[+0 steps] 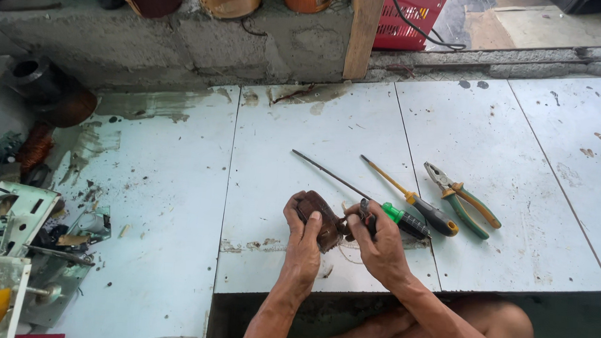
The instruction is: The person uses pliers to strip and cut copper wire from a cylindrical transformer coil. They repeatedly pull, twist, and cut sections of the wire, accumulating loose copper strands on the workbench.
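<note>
**Both hands closed on a small brown part at the table edge**

Gripped tight in the left hand (305,236) is a brown, rounded part (322,217), with the thumb laid over its top and the fingers wrapped beneath. It sits low in the middle of the view, just above the near edge of the pale tiled table (169,183). From its right end a short stub sticks out, and the right hand (379,242) is closed on that stub with thumb and fingertips pinched together. What exactly the right fingers pinch is too small to tell. The two hands touch each other around the part.

Just beside the right hand, three tools lie on the table. A thin dark rod (328,172) runs slantwise from upper left toward the hands. A green-handled screwdriver (406,221) lies with its handle touching the right knuckles. Next to it is a second screwdriver (409,195) with a yellow shaft and dark handle, and further right a pair of pliers (462,198) with green and orange grips, jaws pointing up and left.

Well apart, at the left edge, lies a heap of scrap (16,223): pale casings, copper windings, loose bits. Behind the table stands a rough concrete ledge (266,44) with pots on it, and a red crate (408,20).
</note>
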